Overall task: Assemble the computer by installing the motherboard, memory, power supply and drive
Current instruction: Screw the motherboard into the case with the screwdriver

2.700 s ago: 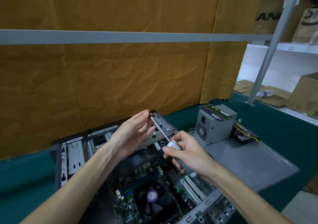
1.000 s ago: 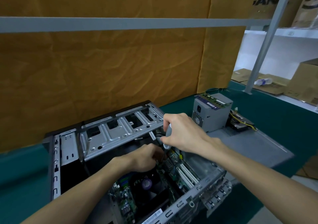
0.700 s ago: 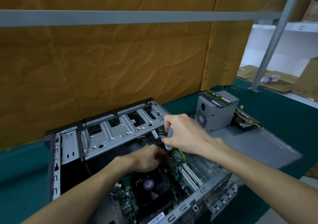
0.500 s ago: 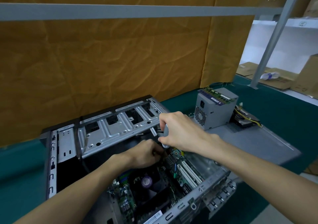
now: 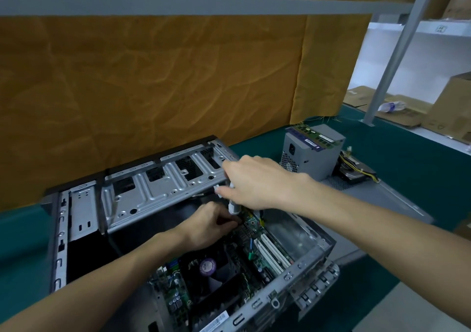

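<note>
An open computer case point(image 5: 158, 191) lies on the green table with the motherboard point(image 5: 254, 250) and its black cooler fan point(image 5: 207, 268) inside. My right hand point(image 5: 257, 181) grips a white-handled screwdriver point(image 5: 232, 205) upright over the board's far edge. My left hand point(image 5: 209, 225) is curled just below the tool, fingers pinched at its tip; what they hold is hidden. The grey power supply point(image 5: 311, 155) stands outside the case on the side panel, with memory sticks point(image 5: 314, 135) on top. A drive point(image 5: 356, 174) lies behind it.
The grey side panel point(image 5: 382, 201) lies right of the case. An orange cloth point(image 5: 153, 76) hangs behind. A metal post point(image 5: 397, 48) and cardboard boxes point(image 5: 453, 102) stand at the far right. Yellow cables point(image 5: 353, 164) trail from the power supply.
Both hands dropped from above the case into it; the screwdriver turned from lying across my hands to upright over the board. In the last second the hands barely moved.
</note>
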